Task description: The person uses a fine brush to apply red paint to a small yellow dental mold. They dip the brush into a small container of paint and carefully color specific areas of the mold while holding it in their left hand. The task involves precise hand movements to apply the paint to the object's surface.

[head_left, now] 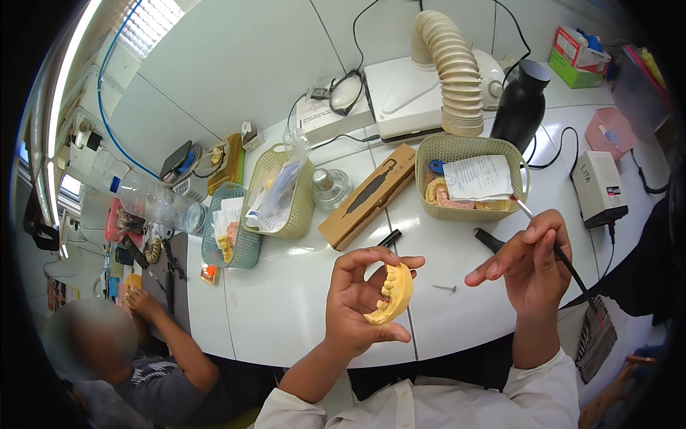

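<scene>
A yellow plaster dental cast (399, 294) with a row of teeth is gripped between the thumb and fingers of my left hand (346, 307), raised over the table's front edge. To its right, my right hand (539, 275) has its fingers partly bent around a thin paintbrush (569, 267). The brush has a dark handle, a pale metal neck and a reddish tip pointing up and left. Its tip is close to the front of a green basket (457, 213), apart from the cast. That basket contains papers (477, 179) and more dental casts (437, 191).
A small screw-like metal piece (444, 288) and a black handpiece (489, 240) lie between my hands. Behind are a cardboard box (368, 196), a glass burner (331, 189), another green basket (289, 225), a blue basket (232, 261) and a suction hose (457, 79). A co-worker (164, 372) sits left.
</scene>
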### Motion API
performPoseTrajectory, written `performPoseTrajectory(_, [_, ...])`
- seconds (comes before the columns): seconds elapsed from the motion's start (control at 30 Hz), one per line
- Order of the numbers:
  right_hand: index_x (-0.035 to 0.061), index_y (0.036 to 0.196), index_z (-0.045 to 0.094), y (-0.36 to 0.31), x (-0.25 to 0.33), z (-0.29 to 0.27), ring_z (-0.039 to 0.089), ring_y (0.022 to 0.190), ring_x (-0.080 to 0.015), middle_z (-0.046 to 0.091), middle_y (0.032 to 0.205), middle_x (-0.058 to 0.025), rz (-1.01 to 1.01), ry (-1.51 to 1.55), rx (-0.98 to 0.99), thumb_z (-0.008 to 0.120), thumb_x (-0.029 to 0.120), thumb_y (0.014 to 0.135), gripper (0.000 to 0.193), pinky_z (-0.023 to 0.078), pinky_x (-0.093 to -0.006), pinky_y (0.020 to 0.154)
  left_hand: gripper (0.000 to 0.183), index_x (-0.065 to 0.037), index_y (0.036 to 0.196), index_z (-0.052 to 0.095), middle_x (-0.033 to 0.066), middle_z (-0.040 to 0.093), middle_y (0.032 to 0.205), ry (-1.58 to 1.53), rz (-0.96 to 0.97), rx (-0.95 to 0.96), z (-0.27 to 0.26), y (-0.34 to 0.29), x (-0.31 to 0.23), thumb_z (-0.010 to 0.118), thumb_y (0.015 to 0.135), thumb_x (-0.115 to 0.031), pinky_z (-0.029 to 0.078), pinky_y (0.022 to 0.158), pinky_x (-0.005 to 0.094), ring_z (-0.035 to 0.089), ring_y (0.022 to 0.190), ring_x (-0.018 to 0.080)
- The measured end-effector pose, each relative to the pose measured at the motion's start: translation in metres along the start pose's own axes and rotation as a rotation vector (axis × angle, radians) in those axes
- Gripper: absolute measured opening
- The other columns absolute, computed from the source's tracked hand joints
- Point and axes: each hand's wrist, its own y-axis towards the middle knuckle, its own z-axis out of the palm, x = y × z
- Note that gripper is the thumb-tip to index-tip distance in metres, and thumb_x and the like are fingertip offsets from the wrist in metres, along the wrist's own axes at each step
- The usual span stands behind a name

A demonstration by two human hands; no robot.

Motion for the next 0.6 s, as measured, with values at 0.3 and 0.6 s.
performPoseTrajectory(0.3, [0.0086, 0.084, 0.037, -0.06, -0.002, -0.055, 0.069, 0.053, -0.0235, 0.068, 0.097, -0.0258, -0.14, 0.075, -0.101, 0.074, 0.0, 0.087, 0.038, 0.058, -0.0281, 0.043, 0.096, -0.003, 0.136, 0.044, 0.01, 0.056, 0.124, 0.117, -0.118, -0.031, 0.002, 0.004, 0.01, 0.098, 0.058, -0.021, 0.051, 0.1, 0.0372, 0.058, 0.122, 0.0285])
performPoseTrajectory(0.6, [0.0104, 0.083, 0.036, -0.09, 0.022, -0.093, 0.07, 0.091, -0.0293, 0.068, 0.108, -0.0226, -0.295, 0.055, -0.255, 0.062, -0.013, 0.088, 0.035, 0.059, -0.0368, 0.08, 0.078, -0.011, 0.135, 0.047, 0.0141, 0.057, 0.125, 1.413, 0.43, 0.048, 0.011, -0.003, 0.019, 0.091, 0.071, -0.019, 0.049, 0.098, 0.0436, 0.055, 0.122, 0.0349])
